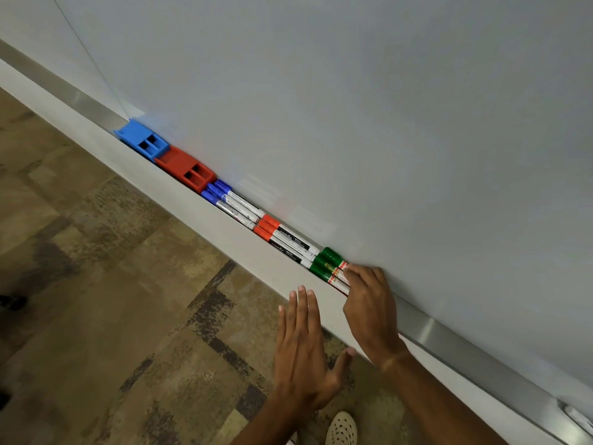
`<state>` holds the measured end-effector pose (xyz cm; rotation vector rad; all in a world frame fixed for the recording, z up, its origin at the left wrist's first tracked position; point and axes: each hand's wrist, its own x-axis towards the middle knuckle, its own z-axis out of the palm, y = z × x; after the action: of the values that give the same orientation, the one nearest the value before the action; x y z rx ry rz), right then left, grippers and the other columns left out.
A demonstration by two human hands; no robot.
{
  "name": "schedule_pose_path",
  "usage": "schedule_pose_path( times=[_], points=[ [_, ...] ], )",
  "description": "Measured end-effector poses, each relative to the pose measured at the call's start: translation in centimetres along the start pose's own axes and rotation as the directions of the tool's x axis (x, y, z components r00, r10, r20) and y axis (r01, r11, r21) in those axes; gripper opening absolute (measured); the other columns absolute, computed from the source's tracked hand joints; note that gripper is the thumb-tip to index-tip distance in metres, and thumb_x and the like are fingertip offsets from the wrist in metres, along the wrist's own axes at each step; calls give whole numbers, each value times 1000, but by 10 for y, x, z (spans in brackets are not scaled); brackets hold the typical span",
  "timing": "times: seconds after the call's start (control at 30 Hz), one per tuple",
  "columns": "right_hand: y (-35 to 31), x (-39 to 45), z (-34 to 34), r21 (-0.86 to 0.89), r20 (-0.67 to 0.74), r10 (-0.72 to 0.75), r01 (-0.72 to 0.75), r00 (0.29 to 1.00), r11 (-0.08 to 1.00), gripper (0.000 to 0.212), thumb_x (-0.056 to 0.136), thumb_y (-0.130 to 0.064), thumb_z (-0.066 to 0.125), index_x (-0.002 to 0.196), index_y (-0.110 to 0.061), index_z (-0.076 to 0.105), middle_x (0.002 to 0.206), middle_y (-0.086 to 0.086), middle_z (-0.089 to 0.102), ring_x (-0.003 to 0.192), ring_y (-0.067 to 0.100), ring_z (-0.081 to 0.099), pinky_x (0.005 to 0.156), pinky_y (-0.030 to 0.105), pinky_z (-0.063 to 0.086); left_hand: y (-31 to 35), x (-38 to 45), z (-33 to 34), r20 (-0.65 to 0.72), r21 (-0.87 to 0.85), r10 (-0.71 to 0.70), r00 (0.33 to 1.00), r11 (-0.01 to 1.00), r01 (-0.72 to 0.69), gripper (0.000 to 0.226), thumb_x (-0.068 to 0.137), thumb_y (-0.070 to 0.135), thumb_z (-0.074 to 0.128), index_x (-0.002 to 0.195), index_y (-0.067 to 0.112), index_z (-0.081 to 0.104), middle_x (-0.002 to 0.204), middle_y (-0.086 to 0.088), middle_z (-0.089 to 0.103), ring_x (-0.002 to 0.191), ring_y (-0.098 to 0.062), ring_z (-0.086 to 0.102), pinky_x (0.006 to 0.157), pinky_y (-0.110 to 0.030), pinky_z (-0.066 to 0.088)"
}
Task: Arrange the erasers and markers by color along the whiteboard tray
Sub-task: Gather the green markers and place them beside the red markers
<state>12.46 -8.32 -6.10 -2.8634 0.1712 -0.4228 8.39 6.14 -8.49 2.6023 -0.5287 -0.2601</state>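
Observation:
Along the whiteboard tray (199,216) lie, from the far left, a blue eraser (141,141), a red eraser (186,168), blue-capped markers (231,202), red-capped markers (284,240) and green-capped markers (327,264). My right hand (369,306) rests over the barrels of the green markers, fingertips touching them; whether it grips them I cannot tell. My left hand (305,351) hovers below the tray's front edge, flat, fingers spread, holding nothing.
The whiteboard (353,107) rises behind the tray. A metal tray strip (449,338) continues to the right. Patterned carpet (112,300) lies below, with a perforated shoe (341,428) at the bottom and dark shoes (11,301) at the left edge.

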Motion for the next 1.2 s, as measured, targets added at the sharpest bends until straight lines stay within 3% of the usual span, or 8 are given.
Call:
schedule_pose_path(
  times=[0.13, 0.23, 0.37, 0.47, 0.6, 0.93, 1.07, 1.2],
  points=[
    [1, -2, -4, -53, 53, 10, -7, 999, 999, 32, 71, -6, 77, 102, -3, 70, 102, 12, 72, 94, 27, 65, 82, 35, 55, 0, -2, -1, -3, -16, 0, 1000, 1000, 0, 104, 83, 81, 14, 156, 10, -5, 166, -8, -10, 153, -22, -13, 123, -42, -6],
    [3, -7, -3, 8, 22, -62, 62, 998, 998, 30, 84, -12, 64, 112, -3, 67, 115, 13, 69, 105, 28, 63, 89, 36, 52, 0, -3, -4, 2, -8, 4, 1000, 1000, -4, 103, 83, 80, 16, 156, 10, -7, 165, -8, -13, 152, -21, -17, 122, -41, -9],
    [7, -16, 4, 27, 133, -203, 201, 970, 979, 44, 98, -30, 41, 135, -8, 50, 143, 13, 49, 136, 24, 41, 110, 38, 38, 2, -7, -7, 13, 0, 21, 1000, 1000, -21, 102, 83, 76, 21, 155, 10, -10, 164, -9, -17, 151, -20, -21, 122, -40, -12],
    [15, -22, 5, -14, 207, -240, 249, 948, 968, 53, 100, -37, 31, 143, -8, 36, 150, 12, 39, 142, 23, 28, 116, 40, 26, 4, -9, -11, 14, -9, 47, 999, 999, -47, 103, 81, 79, 15, 154, 11, -12, 163, -8, -20, 150, -18, -24, 122, -40, -14],
    [24, -19, -1, 25, 252, -276, 279, 927, 960, 53, 99, -31, 38, 145, -6, 34, 152, 13, 35, 144, 24, 24, 117, 41, 25, 7, -13, -15, 20, -15, 68, 998, 998, -68, 105, 77, 83, 4, 153, 12, -16, 163, -7, -21, 149, -17, -25, 123, -43, -13],
    [20, -10, -4, 112, 255, -305, 286, 917, 952, 55, 98, -31, 38, 148, -10, 27, 156, 12, 25, 147, 21, 14, 118, 39, 22, 5, -20, -16, 14, 0, 80, 997, 997, -80, 104, 81, 78, 20, 154, 11, -14, 164, -8, -19, 150, -17, -24, 122, -41, -14],
    [16, -25, -17, 165, 139, -222, 199, 965, 966, 52, 96, -27, 42, 146, -14, 34, 154, 7, 33, 145, 17, 22, 119, 35, 21, 3, -22, -13, 8, -7, 116, 993, 993, -116, 102, 85, 79, 18, 155, 11, -13, 164, -9, -17, 151, -19, -20, 123, -41, -10],
    [38, -74, -45, 241, 21, 34, -38, 999, 970, 44, 93, -22, 50, 137, -22, 44, 140, -2, 52, 132, 11, 41, 112, 29, 32, 16, -19, -5, 21, -31, 255, 967, 967, -254, 97, 89, 73, 23, 157, 9, -4, 166, -13, -6, 154, -26, -8, 122, -45, 0]
  ],
)
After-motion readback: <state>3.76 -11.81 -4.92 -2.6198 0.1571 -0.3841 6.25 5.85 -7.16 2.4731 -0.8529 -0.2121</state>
